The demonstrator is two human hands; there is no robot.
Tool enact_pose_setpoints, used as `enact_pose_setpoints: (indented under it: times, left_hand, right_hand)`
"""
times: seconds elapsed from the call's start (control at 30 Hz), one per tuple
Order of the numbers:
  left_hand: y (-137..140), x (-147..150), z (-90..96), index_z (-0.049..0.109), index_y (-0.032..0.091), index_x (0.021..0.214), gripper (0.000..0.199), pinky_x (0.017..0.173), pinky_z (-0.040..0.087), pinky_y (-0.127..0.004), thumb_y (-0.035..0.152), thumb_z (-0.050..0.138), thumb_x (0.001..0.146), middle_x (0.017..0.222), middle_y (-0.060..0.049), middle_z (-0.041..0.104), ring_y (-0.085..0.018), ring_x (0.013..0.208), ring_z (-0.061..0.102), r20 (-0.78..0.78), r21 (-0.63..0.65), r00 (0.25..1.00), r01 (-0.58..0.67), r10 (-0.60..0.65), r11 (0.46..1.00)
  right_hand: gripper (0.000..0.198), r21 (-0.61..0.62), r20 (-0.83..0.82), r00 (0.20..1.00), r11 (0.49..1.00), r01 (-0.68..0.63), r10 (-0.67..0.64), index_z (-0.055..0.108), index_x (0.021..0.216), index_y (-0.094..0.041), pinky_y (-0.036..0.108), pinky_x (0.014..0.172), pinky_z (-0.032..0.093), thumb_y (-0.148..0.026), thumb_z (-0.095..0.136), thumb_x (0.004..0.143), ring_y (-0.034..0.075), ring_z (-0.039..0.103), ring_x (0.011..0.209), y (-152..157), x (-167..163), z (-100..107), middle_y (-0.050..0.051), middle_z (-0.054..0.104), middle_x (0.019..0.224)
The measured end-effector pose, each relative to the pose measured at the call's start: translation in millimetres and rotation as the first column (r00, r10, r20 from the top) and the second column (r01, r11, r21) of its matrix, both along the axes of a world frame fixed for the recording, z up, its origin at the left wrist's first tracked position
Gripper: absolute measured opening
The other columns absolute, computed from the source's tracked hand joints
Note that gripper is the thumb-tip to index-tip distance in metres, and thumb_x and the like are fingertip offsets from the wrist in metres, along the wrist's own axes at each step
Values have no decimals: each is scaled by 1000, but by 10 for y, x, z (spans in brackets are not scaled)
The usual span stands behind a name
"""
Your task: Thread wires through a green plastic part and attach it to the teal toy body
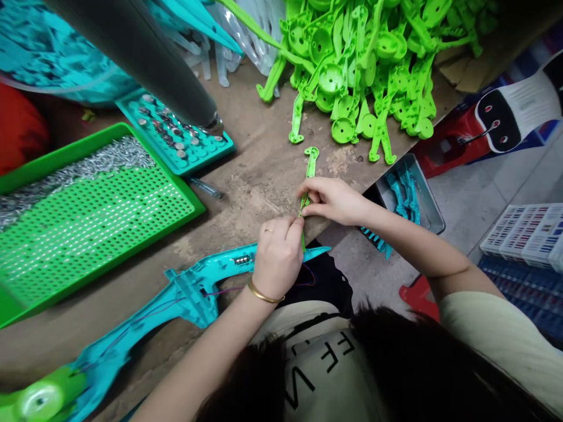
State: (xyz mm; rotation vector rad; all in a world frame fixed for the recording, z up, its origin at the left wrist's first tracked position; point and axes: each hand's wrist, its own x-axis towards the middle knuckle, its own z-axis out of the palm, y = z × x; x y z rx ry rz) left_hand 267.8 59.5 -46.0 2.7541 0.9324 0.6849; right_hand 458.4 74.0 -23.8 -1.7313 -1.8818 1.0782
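Strip of green plastic (310,170) runs away from us; right hand (332,200) pinches mid-length, left hand (278,253) closed on near end.

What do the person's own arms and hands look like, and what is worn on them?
Both forearms are bare. The left hand carries a thin ring on one finger and a gold bangle at the wrist. The right hand shows no jewellery. A short pale cream sleeve covers the right upper arm.

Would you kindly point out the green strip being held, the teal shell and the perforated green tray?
Green strip (311,161), head view, its hooked far end.
Teal shell (185,293), head view, its wide middle.
Perforated green tray (94,220), head view, its bare holed floor.
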Motion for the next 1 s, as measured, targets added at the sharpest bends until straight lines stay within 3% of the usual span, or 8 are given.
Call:
enact_pose_setpoints:
  times: [0.13, 0.23, 0.33, 0.47, 0.73, 0.87, 1.0]
  left_hand:
    - [-25, -7, 8, 65, 9, 106, 22, 81, 46, -34, 10, 50, 90, 95, -12, 70, -23, 87, 58, 3, -18, 1000, 16, -16, 1000]
    - [-40, -8, 13, 64, 7, 107, 23, 80, 45, -36, 9, 51, 89, 96, -13, 69, -23, 86, 57, -15, -25, 1000, 5, -5, 1000]
    - [-36, -9, 19, 64, 7, 108, 23, 79, 45, -36, 10, 52, 89, 97, -13, 69, -23, 86, 57, -16, -48, 1000, 4, -5, 999]
    - [-24, -12, 23, 64, 8, 107, 22, 80, 46, -35, 11, 51, 90, 96, -12, 69, -23, 87, 58, 11, -71, 1000, -7, 8, 997]
    - [-37, -2, 8, 65, 8, 106, 21, 81, 46, -35, 11, 53, 89, 95, -11, 70, -23, 86, 58, 23, -70, 1000, -20, 21, 997]
    - [-36, 4, 4, 65, 8, 105, 20, 80, 46, -35, 12, 53, 90, 93, -11, 70, -22, 85, 59, 30, -55, 999, -26, 28, 998]
    - [-38, 4, -5, 65, 8, 106, 21, 80, 46, -36, 12, 51, 90, 94, -12, 70, -23, 86, 59, 26, -53, 999, -25, 26, 998]
  right_hand:
    - [7, -9, 19, 995, 995, -102, 102, 70, 87, -15, 24, 69, 35, -17, 71, 80, 11, 50, 73, 39, 17, 11, -2, 54, 76]
    - [10, 84, 43, 982, 979, -185, 182, 71, 91, -15, 25, 73, 39, -17, 61, 88, 13, 55, 81, -40, 50, 7, 2, 59, 84]
    - [21, 235, 276, 928, 918, -319, 252, 69, 94, -16, 28, 69, 37, -24, 51, 95, 16, 57, 82, -153, 86, -4, 6, 63, 87]
    - [28, 377, 532, 823, 813, -443, 201, 68, 91, -17, 31, 67, 33, -26, 42, 98, 17, 55, 79, -273, 97, -38, 6, 67, 86]
    - [20, 574, 512, 859, 735, -361, 22, 64, 81, -20, 30, 66, 37, -21, 47, 93, 15, 53, 71, -373, 42, -265, 2, 66, 74]
    - [19, 666, 468, 883, 671, -325, -37, 62, 77, -20, 28, 66, 39, -18, 50, 90, 15, 52, 69, -354, 6, -319, 1, 64, 70]
    - [23, 614, 506, 862, 703, -360, -1, 62, 74, -19, 27, 66, 39, -18, 46, 91, 15, 51, 69, -337, -27, -261, 2, 62, 69]
